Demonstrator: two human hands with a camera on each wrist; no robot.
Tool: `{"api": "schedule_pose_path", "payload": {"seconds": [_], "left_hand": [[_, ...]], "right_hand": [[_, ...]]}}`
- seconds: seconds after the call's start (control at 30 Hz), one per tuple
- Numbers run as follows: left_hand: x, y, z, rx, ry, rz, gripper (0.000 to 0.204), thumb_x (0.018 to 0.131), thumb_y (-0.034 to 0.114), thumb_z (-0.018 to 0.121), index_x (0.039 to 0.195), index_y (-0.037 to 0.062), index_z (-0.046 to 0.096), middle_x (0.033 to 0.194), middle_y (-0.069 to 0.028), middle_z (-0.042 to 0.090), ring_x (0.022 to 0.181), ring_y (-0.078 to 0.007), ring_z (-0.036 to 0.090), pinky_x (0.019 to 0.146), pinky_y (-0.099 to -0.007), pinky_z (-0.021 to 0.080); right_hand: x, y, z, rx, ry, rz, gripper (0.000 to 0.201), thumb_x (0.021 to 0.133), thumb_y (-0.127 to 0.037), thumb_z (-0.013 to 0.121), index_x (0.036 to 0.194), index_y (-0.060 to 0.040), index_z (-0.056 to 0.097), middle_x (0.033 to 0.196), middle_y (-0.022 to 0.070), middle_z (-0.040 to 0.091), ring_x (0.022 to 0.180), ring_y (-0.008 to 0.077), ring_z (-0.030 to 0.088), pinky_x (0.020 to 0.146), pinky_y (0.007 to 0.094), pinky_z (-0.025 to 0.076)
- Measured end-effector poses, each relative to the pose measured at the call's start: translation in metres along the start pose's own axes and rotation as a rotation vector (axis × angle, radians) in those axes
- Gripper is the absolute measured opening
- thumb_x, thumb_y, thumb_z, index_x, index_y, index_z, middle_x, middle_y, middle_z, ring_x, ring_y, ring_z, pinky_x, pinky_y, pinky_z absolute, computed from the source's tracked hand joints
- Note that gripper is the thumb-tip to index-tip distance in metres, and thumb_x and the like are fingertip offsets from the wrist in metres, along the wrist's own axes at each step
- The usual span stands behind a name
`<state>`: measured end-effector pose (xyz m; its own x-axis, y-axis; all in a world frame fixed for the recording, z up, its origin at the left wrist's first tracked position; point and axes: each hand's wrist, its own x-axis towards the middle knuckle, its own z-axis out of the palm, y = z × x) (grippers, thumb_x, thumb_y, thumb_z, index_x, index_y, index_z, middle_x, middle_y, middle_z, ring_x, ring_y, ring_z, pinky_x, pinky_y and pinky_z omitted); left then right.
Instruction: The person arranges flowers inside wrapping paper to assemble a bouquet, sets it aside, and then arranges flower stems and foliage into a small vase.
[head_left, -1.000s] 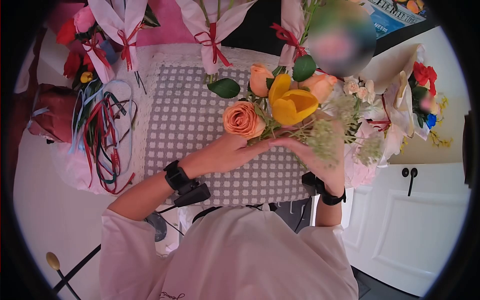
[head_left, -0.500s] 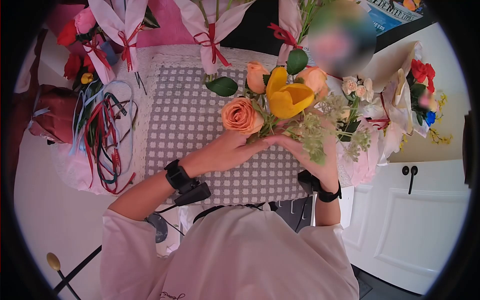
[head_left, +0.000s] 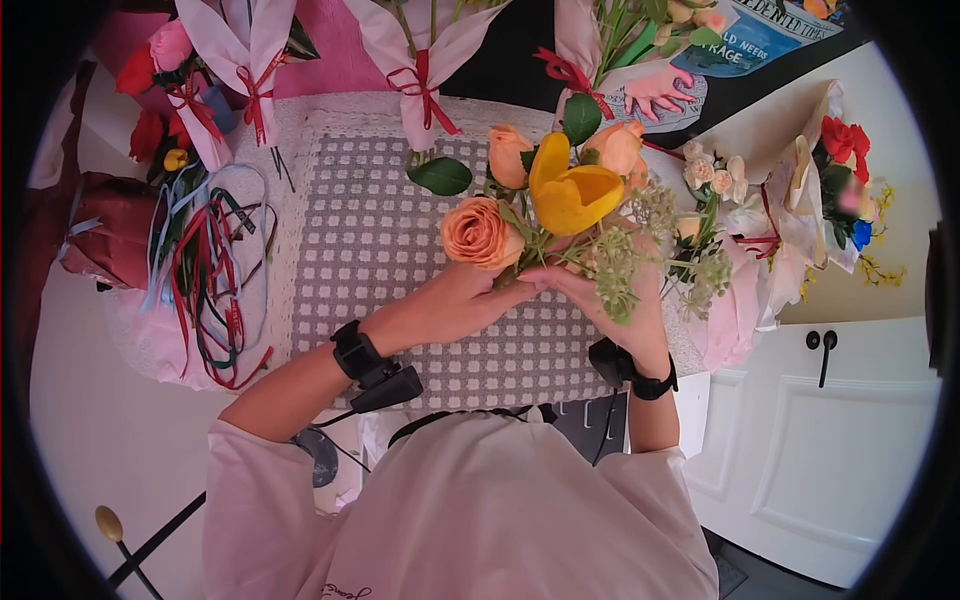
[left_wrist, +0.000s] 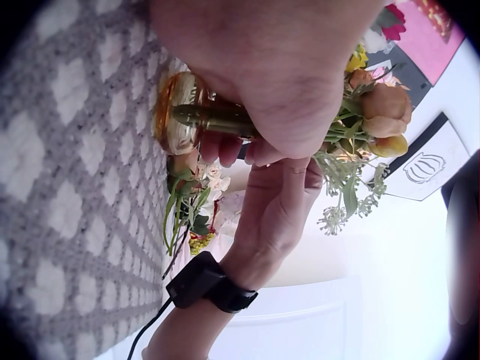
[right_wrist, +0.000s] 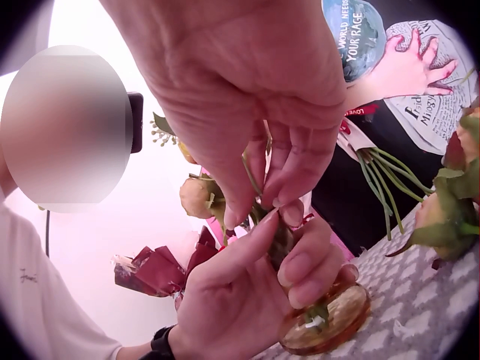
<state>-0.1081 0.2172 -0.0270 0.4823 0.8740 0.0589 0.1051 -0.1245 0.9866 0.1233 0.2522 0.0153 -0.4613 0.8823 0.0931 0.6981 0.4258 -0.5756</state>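
While the left hand (head_left: 445, 305) curls its fingers round the neck of a rounded amber glass vase (right_wrist: 334, 319), the right hand (head_left: 612, 300) pinches at the green stems (left_wrist: 214, 120) just above it. The vase is between the two hands, base down against a grey cloth patterned with white squares (head_left: 360, 230); the head view hides it behind the flowers.

Over the hands spread an open peach rose (head_left: 482, 233) at the left, a yellow tulip with large petals (head_left: 572, 195) in the middle, two peach rosebuds (head_left: 510, 155) farther off, and pale green lacy flower clusters (head_left: 615, 270) at the right, in front of the right hand. One dark green oval leaf (head_left: 440, 175) reaches out to the far left of the rose.

Each wrist wears a black strap (head_left: 355, 352). Left of the cloth's pattern lies a tangle of red, blue and green ribbons (head_left: 215, 270). Along the far side are pale pink paper wraps tied with red ribbon (head_left: 425, 90), and small pale pink roses (head_left: 722, 178) lie to the right.
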Motion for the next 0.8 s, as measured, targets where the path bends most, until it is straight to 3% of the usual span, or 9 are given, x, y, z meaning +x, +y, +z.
{"api": "schedule_pose_path", "payload": {"seconds": [0.03, 0.1, 0.23, 0.33, 0.4, 0.5, 0.53, 0.6, 0.8], "left_hand": [[0.000, 0.000, 0.000, 0.000, 0.000, 0.000, 0.050, 0.104, 0.016, 0.056, 0.143, -0.0057, 0.035, 0.125, -0.0099, 0.061, 0.113, -0.0134, 0.063, 0.096, -0.0285, 0.052], [0.000, -0.001, 0.001, 0.005, 0.002, 0.030, 0.050, 0.104, 0.016, 0.056, 0.145, -0.0038, 0.034, 0.127, -0.0080, 0.060, 0.113, -0.0125, 0.061, 0.097, -0.0287, 0.050], [-0.001, 0.002, 0.000, 0.082, 0.045, 0.115, 0.051, 0.104, 0.017, 0.056, 0.146, -0.0011, 0.034, 0.127, -0.0059, 0.060, 0.113, -0.0114, 0.058, 0.097, -0.0286, 0.048], [-0.002, 0.001, -0.001, 0.013, -0.002, 0.012, 0.051, 0.104, 0.016, 0.056, 0.147, 0.0011, 0.034, 0.128, -0.0053, 0.060, 0.113, -0.0106, 0.056, 0.097, -0.0281, 0.047], [-0.001, -0.004, 0.000, -0.016, -0.012, 0.017, 0.050, 0.104, 0.016, 0.057, 0.147, 0.0014, 0.035, 0.130, -0.0052, 0.058, 0.112, -0.0102, 0.056, 0.096, -0.0278, 0.047], [-0.001, -0.005, 0.002, -0.035, 0.031, 0.054, 0.044, 0.104, 0.016, 0.057, 0.142, 0.0019, 0.040, 0.126, -0.0044, 0.058, 0.110, -0.0100, 0.056, 0.094, -0.0277, 0.048], [-0.001, -0.003, 0.002, -0.034, 0.030, 0.054, 0.044, 0.104, 0.016, 0.057, 0.142, 0.0019, 0.040, 0.126, -0.0044, 0.058, 0.110, -0.0100, 0.056, 0.094, -0.0277, 0.048], [0.001, 0.002, 0.001, -0.080, 0.019, 0.011, 0.038, 0.105, 0.018, 0.058, 0.137, 0.0024, 0.045, 0.119, -0.0027, 0.058, 0.105, -0.0091, 0.056, 0.090, -0.0267, 0.049], [0.003, 0.009, 0.000, -0.074, 0.028, -0.011, 0.038, 0.105, 0.024, 0.057, 0.136, 0.0033, 0.046, 0.113, -0.0002, 0.055, 0.098, -0.0070, 0.054, 0.084, -0.0244, 0.048]], "right_hand": [[0.001, -0.003, -0.002, 0.000, 0.000, 0.000, 0.011, 0.085, -0.011, 0.077, 0.095, -0.0126, 0.080, 0.091, 0.0019, 0.069, 0.085, 0.0157, 0.066, 0.073, 0.0301, 0.051], [0.008, -0.014, -0.005, -0.029, 0.031, -0.174, 0.013, 0.081, -0.013, 0.081, 0.092, -0.0066, 0.077, 0.090, 0.0026, 0.069, 0.082, 0.0165, 0.066, 0.072, 0.0301, 0.051], [0.014, -0.013, 0.002, 0.098, 0.086, -0.114, 0.022, 0.077, -0.016, 0.085, 0.089, -0.0024, 0.073, 0.089, 0.0039, 0.069, 0.079, 0.0202, 0.066, 0.074, 0.0328, 0.051], [0.016, -0.014, 0.001, 0.075, 0.112, -0.163, 0.029, 0.074, -0.017, 0.089, 0.088, 0.0000, 0.069, 0.089, 0.0058, 0.070, 0.077, 0.0211, 0.066, 0.073, 0.0329, 0.052], [0.019, -0.012, -0.002, -0.069, 0.135, -0.381, 0.028, 0.075, -0.013, 0.088, 0.089, 0.0002, 0.068, 0.089, 0.0066, 0.070, 0.076, 0.0188, 0.066, 0.071, 0.0314, 0.052], [0.019, -0.040, -0.012, -0.089, 0.155, -0.428, 0.025, 0.076, -0.007, 0.087, 0.090, 0.0005, 0.067, 0.089, 0.0062, 0.071, 0.078, 0.0143, 0.066, 0.070, 0.0273, 0.051], [0.017, -0.046, -0.012, -0.089, 0.156, -0.428, 0.025, 0.076, -0.007, 0.087, 0.090, 0.0005, 0.067, 0.089, 0.0062, 0.071, 0.078, 0.0143, 0.066, 0.070, 0.0273, 0.051], [0.011, -0.053, -0.012, 0.271, 0.177, -0.126, 0.020, 0.079, -0.004, 0.084, 0.092, 0.0002, 0.069, 0.088, 0.0050, 0.071, 0.080, 0.0134, 0.066, 0.072, 0.0271, 0.051], [0.004, -0.046, -0.013, 0.336, 0.222, -0.089, 0.018, 0.080, 0.000, 0.081, 0.092, 0.0022, 0.068, 0.086, 0.0034, 0.070, 0.077, 0.0123, 0.067, 0.069, 0.0260, 0.052]]}}
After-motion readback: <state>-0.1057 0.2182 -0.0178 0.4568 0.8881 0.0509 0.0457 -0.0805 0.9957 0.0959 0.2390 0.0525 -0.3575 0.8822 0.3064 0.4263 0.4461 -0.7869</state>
